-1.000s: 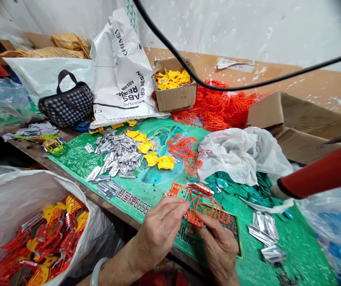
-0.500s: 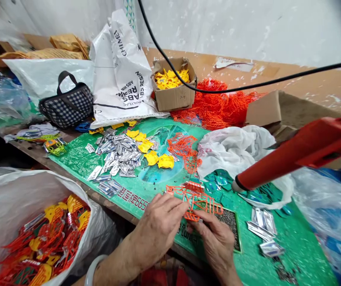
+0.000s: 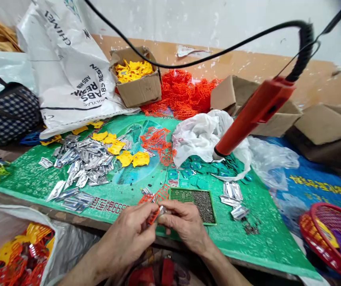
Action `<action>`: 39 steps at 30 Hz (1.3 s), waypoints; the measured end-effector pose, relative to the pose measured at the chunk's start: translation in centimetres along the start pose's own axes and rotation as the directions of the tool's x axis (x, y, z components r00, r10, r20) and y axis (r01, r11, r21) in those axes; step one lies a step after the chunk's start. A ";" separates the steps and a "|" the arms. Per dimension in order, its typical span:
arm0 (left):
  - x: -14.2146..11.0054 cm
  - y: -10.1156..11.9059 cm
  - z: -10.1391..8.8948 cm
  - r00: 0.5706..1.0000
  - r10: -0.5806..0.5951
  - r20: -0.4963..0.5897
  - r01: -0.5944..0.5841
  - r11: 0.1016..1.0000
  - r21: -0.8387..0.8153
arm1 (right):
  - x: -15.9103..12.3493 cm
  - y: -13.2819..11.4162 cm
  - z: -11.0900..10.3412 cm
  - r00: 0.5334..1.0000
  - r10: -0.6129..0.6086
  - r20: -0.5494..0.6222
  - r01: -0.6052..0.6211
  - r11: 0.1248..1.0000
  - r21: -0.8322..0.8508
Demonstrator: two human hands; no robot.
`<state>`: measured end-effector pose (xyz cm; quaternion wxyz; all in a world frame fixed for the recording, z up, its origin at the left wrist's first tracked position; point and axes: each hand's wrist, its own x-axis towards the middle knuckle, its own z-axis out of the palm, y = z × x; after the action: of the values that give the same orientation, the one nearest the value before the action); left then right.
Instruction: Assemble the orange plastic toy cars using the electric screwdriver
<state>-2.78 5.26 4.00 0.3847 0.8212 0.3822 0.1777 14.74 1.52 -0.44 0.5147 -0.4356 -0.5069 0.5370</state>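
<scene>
My left hand point(image 3: 128, 227) is closed on an orange plastic lattice frame point(image 3: 162, 193), which sticks out beyond the fingers. Against the frame's near end, my right hand point(image 3: 185, 223) pinches a small silver piece point(image 3: 162, 210). Fingers cover much of both parts, so I cannot tell whether they are joined. Just past my right hand lies a green grid tray point(image 3: 180, 194) with small dark metal bits in it. Above the table hangs a red power screwdriver point(image 3: 247, 119), tip down and touched by neither hand.
Silver pieces point(image 3: 83, 161), yellow parts point(image 3: 125, 158), orange frames point(image 3: 158, 145) and teal parts point(image 3: 200, 171) lie on the green table cover point(image 3: 265, 210). A white sack point(image 3: 69, 234) of assembled parts stands at lower left. A red basket point(image 3: 310, 230) is at right.
My view has swung right. Both hands have drawn closer to the table's near edge with the orange frame, which has been turned. A silver piece now shows in my right fingertips.
</scene>
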 end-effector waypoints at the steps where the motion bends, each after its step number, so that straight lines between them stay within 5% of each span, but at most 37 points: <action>1: 0.1 -0.2 0.4 0.998 -0.057 -0.021 0.056 0.996 -0.064 | 0.1 0.2 0.0 1.000 0.012 0.002 -0.012 1.000 -0.023; 7: 0.7 -1.3 2.6 0.943 -0.333 0.022 0.284 0.767 -0.575 | -0.6 1.1 -0.5 1.000 -0.013 0.023 0.014 0.999 -0.041; 9: 0.8 -1.5 2.9 0.918 -0.394 0.055 0.333 0.685 -0.648 | -1.3 0.0 -1.9 0.982 -0.139 -0.124 0.127 0.986 -0.106; 10: 0.8 -1.6 3.0 0.905 -0.422 0.063 0.351 0.651 -0.673 | -1.5 -0.8 -2.9 0.934 -0.234 -0.271 0.191 0.966 -0.176; 11: 0.8 -1.8 3.0 0.894 -0.443 0.071 0.363 0.622 -0.694 | -1.6 -1.7 -4.1 0.828 -0.339 -0.448 0.244 0.935 -0.257; 13: 0.8 -1.9 3.0 0.882 -0.464 0.078 0.368 0.577 -0.730 | -1.1 -3.7 -7.1 0.506 -0.520 -0.688 0.295 0.854 -0.429; 14: 0.7 -2.0 2.9 0.881 -0.466 0.077 0.363 0.564 -0.742 | -0.7 -4.7 -8.7 0.390 -0.588 -0.708 0.322 0.808 -0.494; 15: 0.7 -2.0 2.9 0.883 -0.464 0.071 0.354 0.558 -0.750 | -0.1 -5.5 -10.2 0.321 -0.641 -0.697 0.352 0.764 -0.541; 16: 0.7 -1.9 2.8 0.885 -0.461 0.064 0.345 0.558 -0.755 | 0.7 -6.4 -11.7 0.311 -0.665 -0.679 0.391 0.740 -0.547; 18: 0.6 -1.6 2.7 0.885 -0.462 0.053 0.337 0.559 -0.758 | 2.3 -7.8 -14.0 0.409 -0.695 -0.592 0.430 0.719 -0.546; 22: 0.1 -0.7 2.6 0.869 -0.493 0.042 0.357 0.565 -0.744 | 6.2 -10.0 -15.8 0.517 -0.692 -0.504 0.495 0.722 -0.484; 25: -0.3 -0.5 2.8 0.860 -0.509 0.042 0.371 0.565 -0.737 | 8.7 -11.3 -15.5 0.766 -0.409 -0.495 0.352 0.912 -0.209; 27: -0.5 -0.5 3.1 0.860 -0.507 0.049 0.376 0.567 -0.733 | 9.7 -11.8 -14.7 0.848 -0.268 -0.457 0.240 0.963 -0.118; 34: -0.3 -0.7 3.6 0.850 -0.524 0.058 0.402 0.573 -0.714 | 7.0 -10.7 -8.9 0.862 -0.334 -0.381 0.292 0.942 -0.164; 39: 0.2 -0.5 3.8 0.833 -0.543 0.108 0.439 0.530 -0.725 | 3.3 -7.6 -5.3 0.907 -0.177 -0.382 0.135 0.982 -0.135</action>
<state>-0.72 3.72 1.15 0.6847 0.4451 0.5195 0.2513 20.51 5.02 6.70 0.6235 -0.5186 -0.4543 0.3686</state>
